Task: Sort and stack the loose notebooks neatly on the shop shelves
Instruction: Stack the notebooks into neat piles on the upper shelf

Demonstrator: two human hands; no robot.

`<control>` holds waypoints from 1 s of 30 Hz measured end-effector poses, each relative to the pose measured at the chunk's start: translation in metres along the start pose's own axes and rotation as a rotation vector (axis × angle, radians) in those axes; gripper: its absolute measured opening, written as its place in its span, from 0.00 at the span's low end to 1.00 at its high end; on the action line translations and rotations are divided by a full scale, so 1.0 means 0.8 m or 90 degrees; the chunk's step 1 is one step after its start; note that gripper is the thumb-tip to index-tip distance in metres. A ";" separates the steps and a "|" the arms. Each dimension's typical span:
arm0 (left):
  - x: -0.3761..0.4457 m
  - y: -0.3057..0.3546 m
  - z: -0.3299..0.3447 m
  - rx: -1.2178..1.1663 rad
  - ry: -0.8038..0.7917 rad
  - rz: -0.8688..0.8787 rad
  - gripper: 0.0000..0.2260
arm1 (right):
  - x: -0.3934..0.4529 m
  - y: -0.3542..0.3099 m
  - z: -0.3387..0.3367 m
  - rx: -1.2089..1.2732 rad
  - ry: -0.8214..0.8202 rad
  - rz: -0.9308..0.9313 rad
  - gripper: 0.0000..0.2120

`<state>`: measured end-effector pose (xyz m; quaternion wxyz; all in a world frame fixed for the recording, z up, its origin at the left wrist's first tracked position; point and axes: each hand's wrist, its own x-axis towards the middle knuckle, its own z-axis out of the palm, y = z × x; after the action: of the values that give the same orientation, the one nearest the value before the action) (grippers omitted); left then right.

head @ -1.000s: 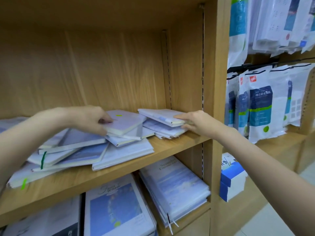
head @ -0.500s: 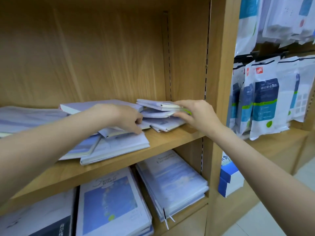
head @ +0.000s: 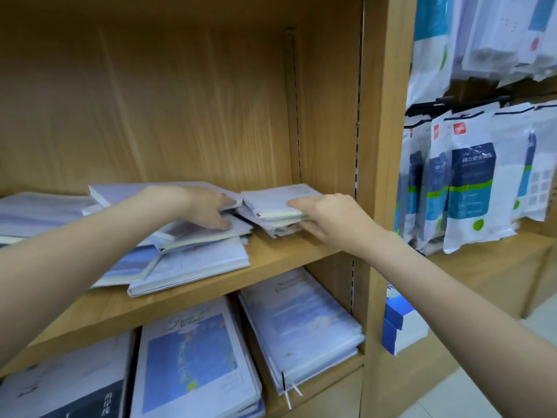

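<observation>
On the wooden middle shelf (head: 280, 257) lies a loose heap of pale blue and white notebooks (head: 193, 260). My left hand (head: 199, 206) reaches into the heap, its fingers curled round the edge of a small pale notebook (head: 208, 232) in the middle. A short stack of small notebooks (head: 277, 200) sits at the shelf's right end. My right hand (head: 328, 218) grips that stack from its right side, thumb on the top cover and fingers under it. More notebooks (head: 39, 212) lie flat at the far left.
The lower shelf holds stacks of larger blue-covered notebooks (head: 196, 366), one stack (head: 301, 324) at the right with ribbon markers. The shelf unit's upright side panel (head: 382, 176) stands just right of my right hand. Packaged goods (head: 470, 182) hang in the neighbouring bay.
My left hand has moved right, deeper into the heap toward the small stack. My right hand has shifted from the stack's front edge to clasping its right side. The view moved closer.
</observation>
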<state>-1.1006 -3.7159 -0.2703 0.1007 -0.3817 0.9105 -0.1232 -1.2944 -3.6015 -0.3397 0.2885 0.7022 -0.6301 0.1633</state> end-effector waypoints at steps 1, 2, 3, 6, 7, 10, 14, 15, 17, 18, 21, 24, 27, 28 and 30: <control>0.003 -0.004 0.001 0.011 -0.029 -0.011 0.24 | 0.001 0.005 -0.005 0.028 0.040 -0.011 0.12; 0.003 -0.008 0.000 0.015 -0.038 -0.012 0.24 | 0.004 0.011 -0.013 0.050 0.084 -0.022 0.10; 0.003 -0.011 -0.001 0.015 -0.042 -0.010 0.24 | 0.008 0.017 -0.022 0.058 0.139 -0.025 0.08; 0.004 -0.017 0.001 0.041 -0.057 -0.032 0.22 | 0.019 0.027 -0.046 0.027 0.265 0.010 0.08; 0.005 -0.017 0.003 0.058 -0.064 -0.043 0.22 | 0.022 0.030 -0.052 0.015 0.304 0.030 0.09; 0.008 -0.011 0.002 0.068 -0.073 -0.054 0.21 | 0.024 0.031 -0.057 -0.019 0.408 0.073 0.10; 0.008 -0.006 -0.005 0.064 -0.076 -0.062 0.20 | 0.009 0.017 -0.028 -0.132 0.282 -0.058 0.08; 0.007 -0.005 -0.004 0.055 -0.075 -0.058 0.20 | 0.001 0.018 -0.020 -0.131 0.141 -0.075 0.10; 0.007 -0.003 0.000 -0.007 -0.062 -0.040 0.18 | -0.017 0.027 -0.016 -0.058 -0.116 -0.014 0.18; 0.007 -0.002 0.003 -0.051 -0.053 -0.028 0.18 | -0.020 0.033 -0.019 -0.023 -0.167 0.017 0.22; 0.009 0.006 0.007 -0.167 -0.045 0.035 0.17 | -0.022 0.038 -0.021 -0.002 -0.177 0.024 0.27; 0.015 0.018 0.005 -0.198 -0.088 0.082 0.17 | -0.015 0.029 -0.012 0.011 -0.132 0.026 0.26; 0.028 0.022 0.004 -0.179 -0.126 0.058 0.15 | -0.008 0.021 0.004 -0.005 -0.081 0.047 0.25; 0.036 0.021 0.006 -0.200 -0.130 0.049 0.14 | -0.004 0.019 0.008 -0.005 -0.069 0.059 0.25; 0.046 0.021 0.006 -0.237 -0.115 0.031 0.13 | 0.006 0.017 0.013 0.016 -0.056 0.094 0.26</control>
<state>-1.1357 -3.7318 -0.2832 0.1127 -0.3813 0.9137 0.0840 -1.3082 -3.6122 -0.3420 0.2389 0.6641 -0.6901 0.1605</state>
